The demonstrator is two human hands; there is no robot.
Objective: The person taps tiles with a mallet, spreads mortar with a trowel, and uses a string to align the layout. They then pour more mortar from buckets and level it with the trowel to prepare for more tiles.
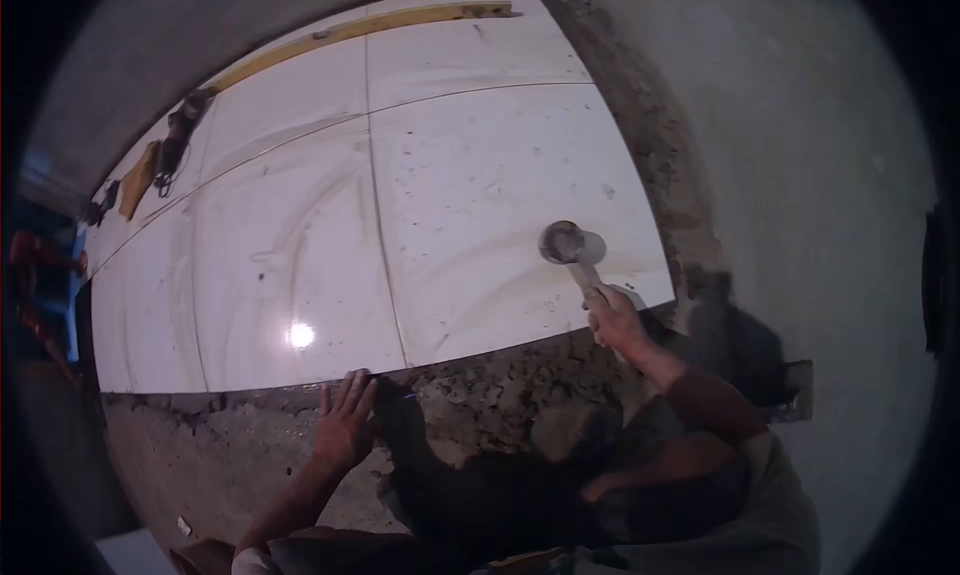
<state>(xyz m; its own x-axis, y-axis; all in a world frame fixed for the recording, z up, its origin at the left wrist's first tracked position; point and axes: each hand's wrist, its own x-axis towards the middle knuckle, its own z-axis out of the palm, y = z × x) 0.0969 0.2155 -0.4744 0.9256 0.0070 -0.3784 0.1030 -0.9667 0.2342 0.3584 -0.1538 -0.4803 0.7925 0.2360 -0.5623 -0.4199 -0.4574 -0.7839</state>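
Firmly, right hand (615, 320) clenches mallet (572, 245) over tile (480, 175); left hand (345, 425) (grip released) lies flat on mortar (480, 395)

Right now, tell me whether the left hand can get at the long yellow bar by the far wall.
Probably not. The left hand rests at the near edge of the white tiles; the long yellow bar lies beyond them at the far wall. Nothing blocks it, it just looks too far.

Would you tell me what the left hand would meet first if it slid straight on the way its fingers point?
Most likely the near edge of the white floor tile, right ahead of the left hand; its fingertips may already touch it.
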